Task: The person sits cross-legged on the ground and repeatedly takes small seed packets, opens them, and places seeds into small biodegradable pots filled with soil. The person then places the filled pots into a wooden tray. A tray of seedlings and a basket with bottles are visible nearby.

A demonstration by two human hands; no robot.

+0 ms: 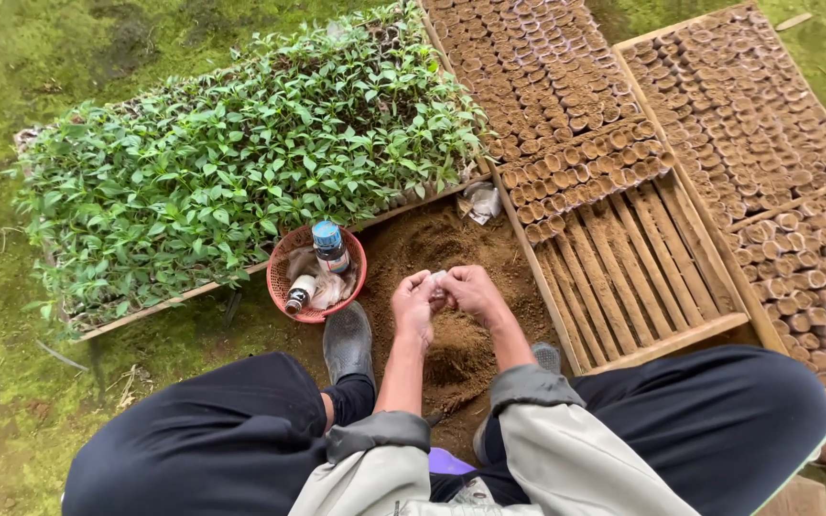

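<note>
Brown loose soil lies heaped on the ground between the person's knees, and both hands meet just above it. From the head camera, the left hand and the right hand are pinched together on a small pale pot, each closed around one side of it; whether it already holds soil cannot be told.

To the right, a slatted wooden tray stands partly packed: rows of filled little pots cover its far end, while the near slats lie bare, so by the look of it much of that tray is yet to be filled. Beyond it, another tray is full of the same pots.

To the left, a bed of green seedlings stands thick with leaves. Just beside the left boot, a red basket holds a blue-capped bottle and some crumpled wrappers.
</note>
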